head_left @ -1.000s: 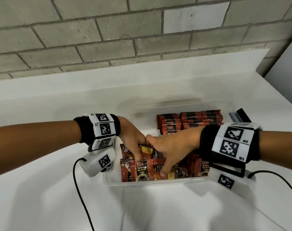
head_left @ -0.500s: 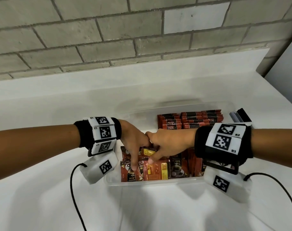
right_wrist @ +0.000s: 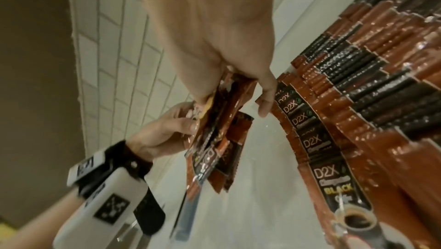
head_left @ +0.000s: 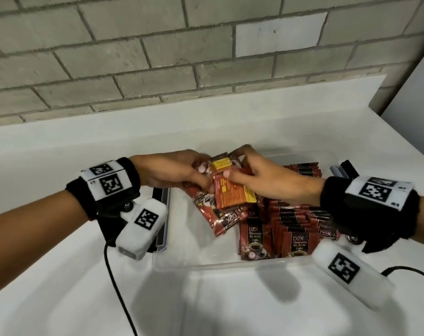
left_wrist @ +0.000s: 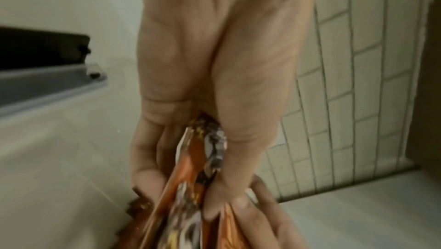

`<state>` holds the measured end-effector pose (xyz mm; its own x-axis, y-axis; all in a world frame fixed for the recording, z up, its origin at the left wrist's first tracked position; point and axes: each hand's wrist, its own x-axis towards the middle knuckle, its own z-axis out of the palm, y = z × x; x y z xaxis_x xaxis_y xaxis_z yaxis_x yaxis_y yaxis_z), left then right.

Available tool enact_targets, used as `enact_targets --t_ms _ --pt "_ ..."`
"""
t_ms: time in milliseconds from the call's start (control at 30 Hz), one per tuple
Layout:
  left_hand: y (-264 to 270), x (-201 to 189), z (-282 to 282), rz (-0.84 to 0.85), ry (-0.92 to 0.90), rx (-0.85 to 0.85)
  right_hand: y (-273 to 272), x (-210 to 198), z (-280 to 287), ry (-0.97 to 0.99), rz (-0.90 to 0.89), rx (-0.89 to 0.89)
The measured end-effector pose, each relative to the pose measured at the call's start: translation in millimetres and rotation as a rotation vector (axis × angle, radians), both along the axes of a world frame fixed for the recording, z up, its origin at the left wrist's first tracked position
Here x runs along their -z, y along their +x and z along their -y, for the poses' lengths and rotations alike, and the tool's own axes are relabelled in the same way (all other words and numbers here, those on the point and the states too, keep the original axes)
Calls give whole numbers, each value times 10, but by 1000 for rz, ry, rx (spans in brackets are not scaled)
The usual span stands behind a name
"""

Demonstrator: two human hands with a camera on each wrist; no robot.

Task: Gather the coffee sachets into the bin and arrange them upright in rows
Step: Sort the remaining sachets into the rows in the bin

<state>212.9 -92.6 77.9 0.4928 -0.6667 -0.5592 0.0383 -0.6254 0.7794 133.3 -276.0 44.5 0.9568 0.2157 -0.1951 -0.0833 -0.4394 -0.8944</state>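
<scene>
Worktop (head_left: 60,299): white; it carries your clear plastic bin (head_left: 206,264).
Bin: red-and-black coffee sachets in upright rows (head_left: 300,229) fill its right side.
Hands: above the bin, your left hand (head_left: 172,170) and right hand (head_left: 266,175) both pinch a loose sachet bunch (head_left: 230,197).

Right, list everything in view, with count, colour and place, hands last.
bin: one, clear plastic, on the counter under both hands.
standing sachets: many, red and black, upright in rows in the bin's right part.
held sachets: a bunch, red, black and yellow, lifted over the bin's left part.
lid: one, grey and black, left of the bin.
counter: one, white.
brick wall: one, grey, behind the counter.
left hand: grips the bunch.
right hand: pinches the same bunch.
</scene>
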Motion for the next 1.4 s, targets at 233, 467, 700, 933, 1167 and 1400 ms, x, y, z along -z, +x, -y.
enact_targets --t_ms 233,467,700,933,1167,1400 --pt "-310 74 217 -130 -325 -562 -68 -7 -82 256 -43 323" --pt "-640 263 458 -129 -630 -1075 -128 78 -301 129 160 514" --pt "-691 179 599 -83 -759 -1220 -247 37 -344 151 254 528" --pt "-702 237 597 -120 -857 -1341 -320 86 -483 190 306 474" --pt "-726 253 562 -153 -786 -1254 -292 35 -516 497 294 586" --pt "-831 147 416 -61 -753 -832 -222 -86 -385 778 209 725"
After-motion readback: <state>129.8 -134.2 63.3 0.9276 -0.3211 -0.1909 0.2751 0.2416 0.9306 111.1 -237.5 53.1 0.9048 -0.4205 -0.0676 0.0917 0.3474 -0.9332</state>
